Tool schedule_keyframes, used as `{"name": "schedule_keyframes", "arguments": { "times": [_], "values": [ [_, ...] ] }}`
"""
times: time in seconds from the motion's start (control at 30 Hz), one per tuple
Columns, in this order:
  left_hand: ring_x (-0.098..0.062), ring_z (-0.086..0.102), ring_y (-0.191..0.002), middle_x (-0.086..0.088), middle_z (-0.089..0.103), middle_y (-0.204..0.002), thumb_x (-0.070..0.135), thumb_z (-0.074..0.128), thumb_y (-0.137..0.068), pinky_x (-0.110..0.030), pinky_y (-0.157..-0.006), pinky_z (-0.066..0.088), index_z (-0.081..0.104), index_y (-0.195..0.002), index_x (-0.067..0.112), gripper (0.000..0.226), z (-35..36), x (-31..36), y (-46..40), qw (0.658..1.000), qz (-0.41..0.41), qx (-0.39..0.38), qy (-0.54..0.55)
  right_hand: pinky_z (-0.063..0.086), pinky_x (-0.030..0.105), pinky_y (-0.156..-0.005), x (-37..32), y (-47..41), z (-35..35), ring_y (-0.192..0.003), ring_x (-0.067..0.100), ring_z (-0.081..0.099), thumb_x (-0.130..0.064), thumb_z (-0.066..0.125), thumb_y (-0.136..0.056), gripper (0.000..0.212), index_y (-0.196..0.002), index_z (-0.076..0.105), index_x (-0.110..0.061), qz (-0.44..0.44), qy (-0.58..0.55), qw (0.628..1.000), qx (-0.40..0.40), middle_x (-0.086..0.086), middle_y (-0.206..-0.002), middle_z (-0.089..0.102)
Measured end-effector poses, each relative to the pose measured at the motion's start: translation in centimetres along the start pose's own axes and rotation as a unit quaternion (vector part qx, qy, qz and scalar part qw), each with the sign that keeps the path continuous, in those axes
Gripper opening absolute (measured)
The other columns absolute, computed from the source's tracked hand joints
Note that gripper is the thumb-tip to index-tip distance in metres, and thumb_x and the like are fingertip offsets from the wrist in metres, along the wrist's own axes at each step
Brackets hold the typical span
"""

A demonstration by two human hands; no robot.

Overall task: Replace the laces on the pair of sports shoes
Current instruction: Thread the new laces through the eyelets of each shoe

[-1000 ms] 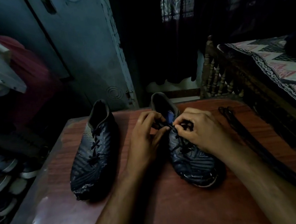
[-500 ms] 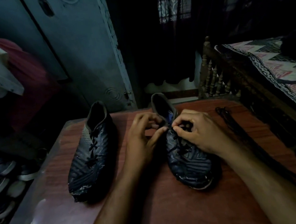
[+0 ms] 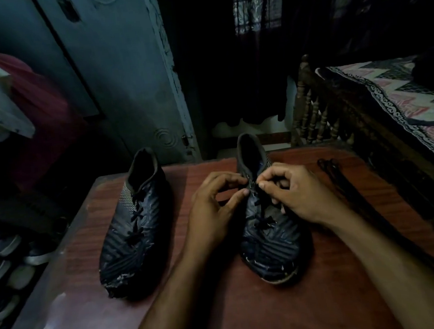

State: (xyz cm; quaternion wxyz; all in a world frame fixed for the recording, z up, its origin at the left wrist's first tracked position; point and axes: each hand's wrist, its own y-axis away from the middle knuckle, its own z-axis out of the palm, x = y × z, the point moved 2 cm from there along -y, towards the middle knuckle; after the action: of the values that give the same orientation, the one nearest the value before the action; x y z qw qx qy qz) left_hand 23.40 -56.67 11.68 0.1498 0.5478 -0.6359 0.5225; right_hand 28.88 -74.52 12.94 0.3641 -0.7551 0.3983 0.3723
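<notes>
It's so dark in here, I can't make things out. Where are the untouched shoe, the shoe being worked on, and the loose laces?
Untouched shoe (image 3: pixel 133 225), head view, laced upper.
Worked-on shoe (image 3: pixel 269 241), head view, toe area.
Loose laces (image 3: pixel 328 166), head view, bunched far end.

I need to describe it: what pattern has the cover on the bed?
In the head view, the bed cover shows a pink, pale and black zigzag pattern.

We find no legible text, brand, label or number on any surface; the frame is too dim to resolve any marking.
</notes>
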Motion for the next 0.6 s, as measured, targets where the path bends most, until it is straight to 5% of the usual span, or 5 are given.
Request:
{"name": "schedule_keyframes", "arguments": {
  "times": [0.1, 0.27, 0.4, 0.6],
  "values": [
    [-0.003, 0.065, -0.101, 0.010, 0.068, -0.103, 0.009, 0.080, -0.085, -0.013, -0.087, 0.048, 0.076, -0.095, 0.019, 0.014, 0.0, 0.0, 0.0, 1.000, 0.004, 0.003, 0.006, 0.048, 0.023, -0.046, -0.1, 0.0, 0.0, -0.050, 0.005, 0.056, -0.014, 0.064, -0.097, 0.008, -0.090, 0.069, -0.015, 0.025, -0.025, 0.999, -0.007, -0.003, -0.054, 0.059],
    [-0.001, 0.064, -0.101, 0.013, 0.065, -0.104, 0.009, 0.080, -0.085, -0.015, -0.087, 0.050, 0.076, -0.093, 0.025, 0.019, 0.1, 0.0, 0.2, 1.000, -0.001, -0.007, 0.008, 0.050, 0.026, -0.050, 0.0, -0.2, 0.6, -0.050, 0.007, 0.057, -0.017, 0.070, -0.092, 0.014, -0.083, 0.067, -0.026, -0.014, 0.096, 0.994, 0.040, -0.004, -0.070, 0.063],
    [-0.002, 0.064, -0.100, 0.011, 0.065, -0.103, 0.009, 0.080, -0.085, -0.011, -0.086, 0.047, 0.074, -0.094, 0.027, 0.022, 0.2, 0.1, 0.0, 1.000, 0.009, -0.006, 0.008, 0.043, 0.023, -0.045, 0.2, -0.2, 0.7, -0.039, 0.005, 0.052, -0.013, 0.069, -0.094, 0.016, -0.084, 0.067, -0.025, 0.014, 0.004, 0.999, 0.036, 0.004, -0.055, 0.058],
    [-0.003, 0.064, -0.096, 0.014, 0.064, -0.097, 0.012, 0.077, -0.088, -0.016, -0.075, 0.051, 0.072, -0.088, 0.028, 0.016, 0.5, 0.3, 0.3, 1.000, -0.006, 0.019, 0.004, 0.043, 0.029, -0.055, 0.9, -0.4, 1.0, -0.054, 0.015, 0.056, -0.020, 0.074, -0.090, 0.013, -0.082, 0.070, -0.029, 0.012, 0.020, 0.998, 0.053, -0.009, -0.053, 0.057]
  ]
}}
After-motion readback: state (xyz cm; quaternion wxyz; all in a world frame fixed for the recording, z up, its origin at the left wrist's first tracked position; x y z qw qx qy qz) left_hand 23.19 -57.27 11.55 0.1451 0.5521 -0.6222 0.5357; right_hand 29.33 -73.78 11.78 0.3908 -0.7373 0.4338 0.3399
